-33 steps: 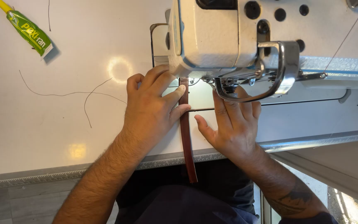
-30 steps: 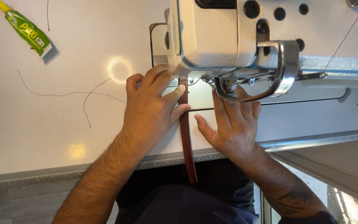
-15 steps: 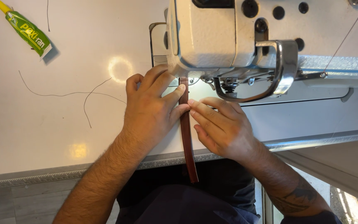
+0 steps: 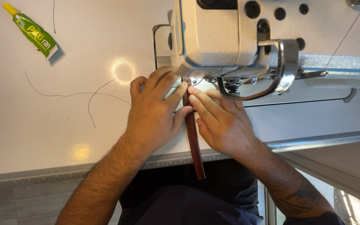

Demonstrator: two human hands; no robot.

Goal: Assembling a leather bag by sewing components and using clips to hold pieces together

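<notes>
My left hand (image 4: 155, 112) lies flat, fingers together, pressing the brown leather strap (image 4: 193, 137) to the white worktop (image 4: 42, 125). My right hand (image 4: 221, 121) presses on its other side, fingertips at the strap near the needle of the sewing machine (image 4: 230, 37). The strap runs over the near edge toward my lap. I judge I'm feeding it for stitching; next calls for steady, straight guiding
</notes>
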